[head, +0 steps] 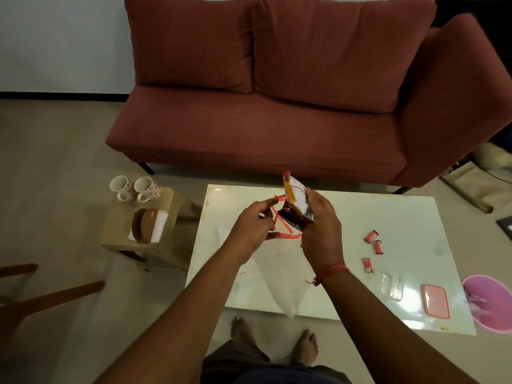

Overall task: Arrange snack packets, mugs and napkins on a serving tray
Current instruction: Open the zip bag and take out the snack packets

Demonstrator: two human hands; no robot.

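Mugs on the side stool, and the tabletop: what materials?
The two mugs look like glazed ceramic: white, smooth, with a printed red flower pattern. The tabletop looks like polished stone or glass-topped marble: pale and veined, with soft reflections; which one is unclear from here.

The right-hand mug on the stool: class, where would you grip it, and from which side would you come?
Take the right-hand mug by its handle, which sticks out on the near side, toward the camera, so come from the front. Its far left side sits close beside the other mug, leaving little room there. It stands upright on the stool, so lifting straight up should keep it level.
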